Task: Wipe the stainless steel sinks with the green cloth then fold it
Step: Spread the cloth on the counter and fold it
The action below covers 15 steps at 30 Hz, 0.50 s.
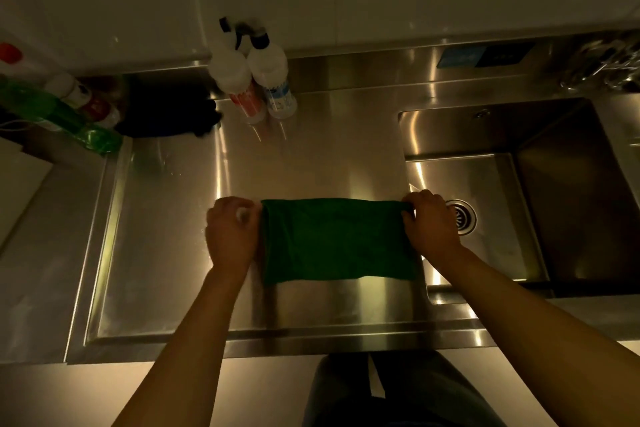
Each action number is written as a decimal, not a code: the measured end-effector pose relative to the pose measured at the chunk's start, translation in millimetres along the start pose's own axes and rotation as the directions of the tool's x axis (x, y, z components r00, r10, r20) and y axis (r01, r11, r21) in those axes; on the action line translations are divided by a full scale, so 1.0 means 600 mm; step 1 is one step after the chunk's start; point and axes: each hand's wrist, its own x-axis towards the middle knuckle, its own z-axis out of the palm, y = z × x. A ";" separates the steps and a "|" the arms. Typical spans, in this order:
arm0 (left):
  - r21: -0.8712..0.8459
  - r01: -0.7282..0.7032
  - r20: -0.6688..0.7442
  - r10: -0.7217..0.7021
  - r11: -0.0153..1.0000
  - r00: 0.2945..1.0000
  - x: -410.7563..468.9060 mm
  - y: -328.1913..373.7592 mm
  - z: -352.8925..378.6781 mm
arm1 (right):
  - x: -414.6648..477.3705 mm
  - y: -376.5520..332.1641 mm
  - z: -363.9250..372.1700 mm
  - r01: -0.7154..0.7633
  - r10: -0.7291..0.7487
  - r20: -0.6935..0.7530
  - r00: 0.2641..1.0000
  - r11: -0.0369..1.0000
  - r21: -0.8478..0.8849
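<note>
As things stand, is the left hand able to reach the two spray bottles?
Probably yes: nothing stands on the counter between the left hand and the spray bottles. But it pinches a corner of the cloth, so it must let go first.

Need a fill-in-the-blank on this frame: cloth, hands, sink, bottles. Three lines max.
1. The left hand and right hand each grip a corner of the ____ cloth.
2. The sink basin lies on the person's ____ side.
3. ____ spray bottles stand beyond the cloth.

Missing words: green; right; Two
</note>
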 end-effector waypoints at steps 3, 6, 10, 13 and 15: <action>0.223 -0.026 0.174 -0.014 0.974 0.985 -0.023 0.024 0.024 | -0.015 -0.001 0.005 -0.022 0.027 -0.040 0.999 0.992 0.125; 0.297 0.054 0.221 -0.123 0.953 0.968 -0.021 0.030 0.040 | -0.027 0.000 0.011 -0.088 0.094 -0.028 0.995 0.982 0.169; 0.279 0.075 0.199 -0.134 0.957 0.971 -0.012 0.035 0.044 | -0.029 -0.001 0.016 -0.120 0.117 0.030 0.993 0.973 0.196; 0.217 0.189 0.197 -0.233 0.958 0.952 -0.006 0.014 0.027 | -0.021 -0.002 0.010 -0.125 0.125 0.015 0.992 0.970 0.208; 0.092 0.308 0.157 -0.319 0.947 0.935 -0.003 -0.013 0.005 | -0.014 0.001 0.004 -0.144 0.149 -0.005 0.989 0.963 0.229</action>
